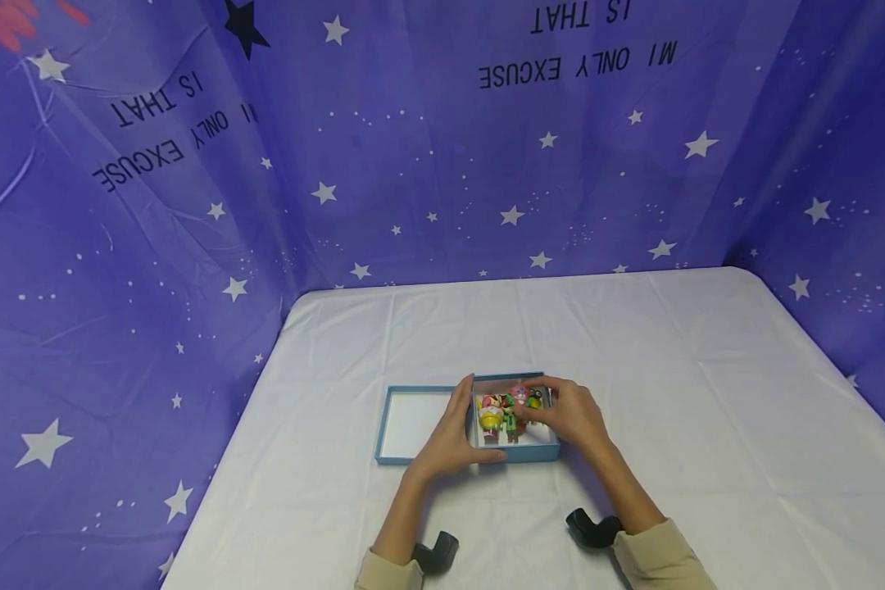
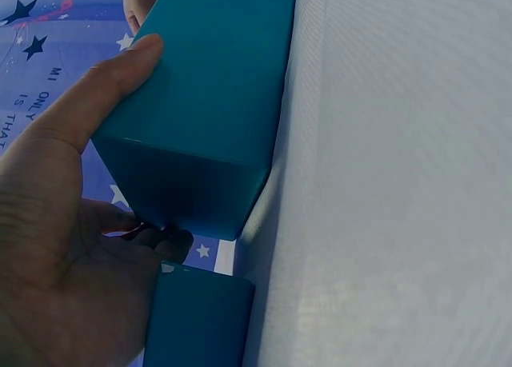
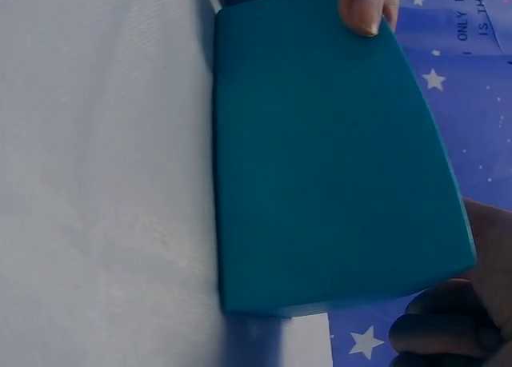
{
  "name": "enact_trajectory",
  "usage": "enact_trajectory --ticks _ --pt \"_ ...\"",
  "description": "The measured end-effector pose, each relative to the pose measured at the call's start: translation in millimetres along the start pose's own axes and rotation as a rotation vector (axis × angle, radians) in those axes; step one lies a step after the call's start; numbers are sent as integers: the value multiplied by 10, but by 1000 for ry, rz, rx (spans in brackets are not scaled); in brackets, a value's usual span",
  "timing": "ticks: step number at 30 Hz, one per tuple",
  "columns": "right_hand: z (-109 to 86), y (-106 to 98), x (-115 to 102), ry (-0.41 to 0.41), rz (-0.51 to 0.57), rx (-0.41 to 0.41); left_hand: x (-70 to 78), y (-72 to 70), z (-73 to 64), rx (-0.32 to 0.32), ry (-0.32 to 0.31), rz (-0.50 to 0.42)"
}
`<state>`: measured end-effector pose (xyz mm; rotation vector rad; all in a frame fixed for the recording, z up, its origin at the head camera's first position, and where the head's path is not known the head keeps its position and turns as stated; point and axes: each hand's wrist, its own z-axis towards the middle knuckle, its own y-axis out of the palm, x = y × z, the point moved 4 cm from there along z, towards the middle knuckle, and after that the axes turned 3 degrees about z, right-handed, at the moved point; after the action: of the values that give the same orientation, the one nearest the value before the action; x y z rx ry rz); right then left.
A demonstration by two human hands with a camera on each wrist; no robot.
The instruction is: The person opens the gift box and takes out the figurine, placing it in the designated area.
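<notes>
A blue box (image 1: 534, 453) with a white inside stands on the table, holding several small colourful toy figures, among them a yellow one (image 1: 491, 419) and a green one (image 1: 511, 426). My left hand (image 1: 445, 440) grips the box at its left side. Its thumb (image 2: 120, 75) lies on the front wall near the rim, with the other fingers along the left wall. Over the right part of the box, my right hand (image 1: 577, 412) reaches in and pinches a pink toy figure (image 1: 519, 392). In the right wrist view the box wall (image 3: 336, 159) hides the fingertips.
Left of the box lies a shallow blue lid (image 1: 411, 422), its white inside facing up, close beside my left hand. A white cloth (image 1: 678, 369) covers the table. Purple star-printed curtains (image 1: 442, 164) hang behind and at both sides.
</notes>
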<state>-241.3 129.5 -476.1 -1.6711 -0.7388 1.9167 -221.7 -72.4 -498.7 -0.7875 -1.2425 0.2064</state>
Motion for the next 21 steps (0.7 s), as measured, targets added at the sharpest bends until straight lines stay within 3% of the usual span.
enact_trajectory --ticks 7,15,21 --pt "-22 -111 -93 -51 19 -18 1 4 -1 5 2 -11" --pt "-34 -313 -177 -252 69 -61 -18 3 -2 10 -4 -3" --pt "-19 -503 -109 -286 50 -2 -12 8 -4 5 -1 -8"
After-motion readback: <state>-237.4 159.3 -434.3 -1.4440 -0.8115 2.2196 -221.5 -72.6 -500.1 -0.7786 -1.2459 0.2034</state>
